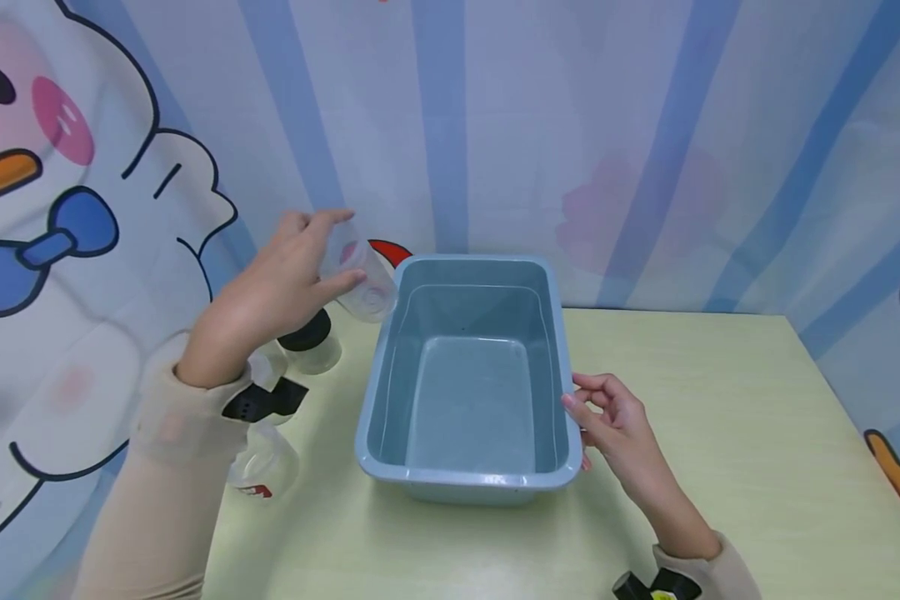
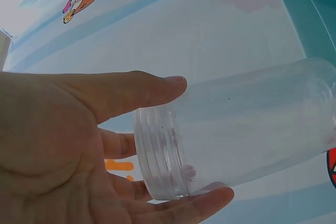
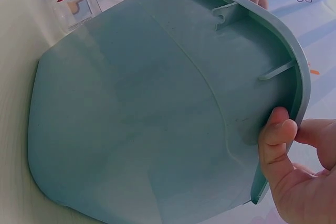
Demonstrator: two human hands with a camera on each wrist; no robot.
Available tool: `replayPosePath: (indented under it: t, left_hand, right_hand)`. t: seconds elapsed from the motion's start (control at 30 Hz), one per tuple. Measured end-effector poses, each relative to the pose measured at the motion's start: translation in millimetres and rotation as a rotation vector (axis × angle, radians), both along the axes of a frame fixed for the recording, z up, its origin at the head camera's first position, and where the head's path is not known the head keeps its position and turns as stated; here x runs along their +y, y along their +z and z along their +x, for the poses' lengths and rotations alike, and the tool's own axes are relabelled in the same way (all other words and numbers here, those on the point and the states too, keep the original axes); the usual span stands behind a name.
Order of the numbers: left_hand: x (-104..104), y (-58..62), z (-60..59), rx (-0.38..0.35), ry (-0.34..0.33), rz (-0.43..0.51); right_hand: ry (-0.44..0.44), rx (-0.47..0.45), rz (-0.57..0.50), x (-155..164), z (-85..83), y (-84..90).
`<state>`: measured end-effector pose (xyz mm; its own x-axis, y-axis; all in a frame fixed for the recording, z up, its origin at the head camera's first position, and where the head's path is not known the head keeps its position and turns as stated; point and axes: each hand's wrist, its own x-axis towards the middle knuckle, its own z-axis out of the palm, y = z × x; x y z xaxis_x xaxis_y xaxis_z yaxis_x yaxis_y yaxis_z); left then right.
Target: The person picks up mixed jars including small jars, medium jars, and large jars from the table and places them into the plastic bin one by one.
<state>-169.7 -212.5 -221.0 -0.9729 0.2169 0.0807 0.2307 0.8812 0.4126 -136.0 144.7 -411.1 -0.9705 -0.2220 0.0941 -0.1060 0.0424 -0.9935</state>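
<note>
My left hand (image 1: 300, 258) holds a clear plastic jar (image 1: 360, 279) with no lid, tilted on its side above the left far corner of a blue-grey basin (image 1: 465, 479). In the left wrist view the jar (image 2: 241, 129) lies between my thumb and fingers (image 2: 131, 90), threaded mouth toward the palm. My right hand (image 1: 607, 412) rests at the basin's right rim; in the right wrist view its thumb (image 3: 275, 135) presses the outer wall under the rim (image 3: 299, 72). The basin holds water.
Left of the basin stand a jar with a black lid (image 1: 311, 337) and more clear jars (image 1: 266, 467), partly hidden by my left arm. The pale green table (image 1: 720, 433) ends at a cartoon-printed curtain wall (image 1: 645, 150) behind.
</note>
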Motion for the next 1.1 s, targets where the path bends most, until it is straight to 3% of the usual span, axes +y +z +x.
replayPosePath:
  t: [1.1]
  left_hand:
    - [37, -4.2, -22.7, -0.034, -0.088, 0.029]
  right_hand:
    - [0.009, 0.0, -0.024, 2, -1.3, -1.0]
